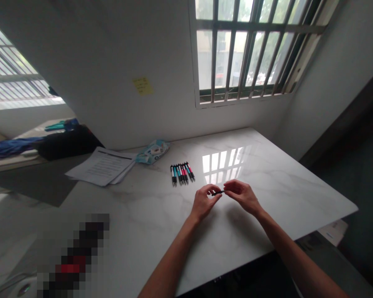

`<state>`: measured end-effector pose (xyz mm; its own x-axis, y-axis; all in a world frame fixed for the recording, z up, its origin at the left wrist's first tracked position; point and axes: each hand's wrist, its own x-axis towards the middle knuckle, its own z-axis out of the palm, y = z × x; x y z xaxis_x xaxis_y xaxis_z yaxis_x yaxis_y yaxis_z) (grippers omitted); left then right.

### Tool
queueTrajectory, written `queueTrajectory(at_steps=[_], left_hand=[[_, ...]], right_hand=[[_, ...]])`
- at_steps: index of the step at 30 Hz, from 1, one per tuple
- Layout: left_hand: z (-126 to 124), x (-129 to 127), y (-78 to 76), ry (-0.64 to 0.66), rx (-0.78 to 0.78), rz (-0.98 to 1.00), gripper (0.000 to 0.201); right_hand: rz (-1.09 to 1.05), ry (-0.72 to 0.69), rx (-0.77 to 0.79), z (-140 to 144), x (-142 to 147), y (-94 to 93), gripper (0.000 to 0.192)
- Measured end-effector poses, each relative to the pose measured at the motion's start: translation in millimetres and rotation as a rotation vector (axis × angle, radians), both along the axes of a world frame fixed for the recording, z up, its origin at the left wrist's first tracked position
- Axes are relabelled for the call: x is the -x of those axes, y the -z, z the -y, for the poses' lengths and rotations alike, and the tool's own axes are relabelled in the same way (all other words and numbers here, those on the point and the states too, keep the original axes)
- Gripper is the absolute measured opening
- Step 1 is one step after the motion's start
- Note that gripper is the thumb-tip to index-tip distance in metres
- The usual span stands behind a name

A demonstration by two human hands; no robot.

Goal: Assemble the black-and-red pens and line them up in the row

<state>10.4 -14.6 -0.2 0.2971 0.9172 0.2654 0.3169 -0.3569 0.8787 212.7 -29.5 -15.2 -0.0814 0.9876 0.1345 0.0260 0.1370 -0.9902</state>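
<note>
Just above the white marbled tabletop [136, 231], my two hands meet around a short, thin dark pen part [217, 193]. My left hand [204, 200] pinches its left end between thumb and fingers. At its right end, the thumb and fingertips of my right hand [243, 196] close on the narrow tip. My fingers cover much of the piece, so its full shape is hidden. Beyond my left hand lies a row of several pens [182, 174] with black grips and white, teal and red barrels, side by side.
A blue-and-white soft packet [153, 152] lies near the wall, beside stacked printed papers [101, 166]. A black bag-like item [66, 142] is farther left. A pixelated dark and red shape [76, 256] fills the lower left. The table's right corner [354, 208] juts out under the barred window [245, 54].
</note>
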Motion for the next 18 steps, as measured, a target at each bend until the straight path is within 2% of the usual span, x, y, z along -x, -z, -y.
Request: queueTrajectory(at_steps=[7, 13, 18], left_hand=[[-0.8, 0.4, 0.4, 0.005, -0.029, -0.017, 0.007], [-0.6, 0.7, -1.0, 0.007, -0.048, -0.03, 0.007], [-0.8, 0.9, -1.8, -0.001, -0.058, -0.035, 0.005]], right_hand=[[0.048, -0.025, -0.031, 0.8, -0.3, -2.7, 0.028], [0.257, -0.002, -0.064, 1.9, -1.5, -6.2, 0.031], [0.422, -0.052, -0.106, 1.1, -4.2, -9.1, 0.028]])
